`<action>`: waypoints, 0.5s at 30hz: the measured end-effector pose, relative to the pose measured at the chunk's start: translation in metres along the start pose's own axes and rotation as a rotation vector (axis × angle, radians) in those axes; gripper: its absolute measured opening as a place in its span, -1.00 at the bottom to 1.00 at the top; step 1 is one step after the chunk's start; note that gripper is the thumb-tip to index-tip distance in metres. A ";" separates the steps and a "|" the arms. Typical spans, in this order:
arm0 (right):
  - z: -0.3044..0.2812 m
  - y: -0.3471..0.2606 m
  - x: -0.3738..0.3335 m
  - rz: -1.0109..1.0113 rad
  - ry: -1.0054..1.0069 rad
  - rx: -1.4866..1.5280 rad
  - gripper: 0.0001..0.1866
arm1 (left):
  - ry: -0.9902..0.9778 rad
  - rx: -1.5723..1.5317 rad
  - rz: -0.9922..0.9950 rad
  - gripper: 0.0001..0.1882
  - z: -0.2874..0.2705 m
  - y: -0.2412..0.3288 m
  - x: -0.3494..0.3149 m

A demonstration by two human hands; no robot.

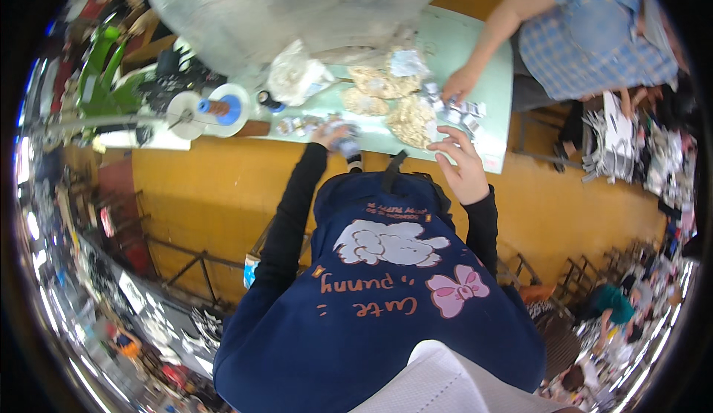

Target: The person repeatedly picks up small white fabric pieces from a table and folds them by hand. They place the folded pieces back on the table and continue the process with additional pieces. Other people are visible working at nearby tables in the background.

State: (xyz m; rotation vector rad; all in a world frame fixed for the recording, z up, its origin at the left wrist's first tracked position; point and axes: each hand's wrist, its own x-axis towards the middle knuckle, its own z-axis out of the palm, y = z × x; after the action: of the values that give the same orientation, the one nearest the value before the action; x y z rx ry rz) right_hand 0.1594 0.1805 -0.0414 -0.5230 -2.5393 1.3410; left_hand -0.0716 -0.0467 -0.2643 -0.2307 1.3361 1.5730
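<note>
Gripping something, the left hand (324, 137)?

Yes, its fingers are closed on a grey-blue bunch (347, 144) at the near edge of the pale-green table (492, 134); I can't tell of what.

And the right hand (462, 166)?

Fingers open and spread, just beside the nearest cream-coloured pile (410, 122). Opposite, a co-worker's hand (461, 84) is at small packets (473, 108).

One head-mounted view (a wide fisheye) looks down over the nearby apron (386, 268) toward the table (492, 90) beyond.
</note>
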 end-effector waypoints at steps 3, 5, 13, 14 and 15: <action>-0.013 0.031 -0.019 0.075 0.081 -0.075 -0.81 | 0.335 0.602 0.212 -0.30 -0.063 -0.003 0.068; -0.013 0.059 -0.033 0.204 0.136 0.020 -0.81 | 0.433 1.061 0.501 -0.37 -0.089 0.000 0.092; 0.049 0.221 -0.055 0.699 0.274 -0.271 -0.53 | 0.670 1.495 0.667 -0.24 -0.087 0.001 0.088; 0.057 0.234 -0.058 0.663 0.261 -0.383 -0.48 | 0.732 1.505 0.714 -0.23 -0.083 -0.002 0.082; 0.066 0.244 -0.059 0.707 0.224 -0.503 -0.43 | 0.797 1.511 0.685 -0.21 -0.078 -0.008 0.074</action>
State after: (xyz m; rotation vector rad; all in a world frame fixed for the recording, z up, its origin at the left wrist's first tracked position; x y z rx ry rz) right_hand 0.2401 0.2341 -0.2822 -1.6791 -2.5768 0.6943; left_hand -0.1343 -0.0707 -0.3493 0.6748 3.0605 0.4767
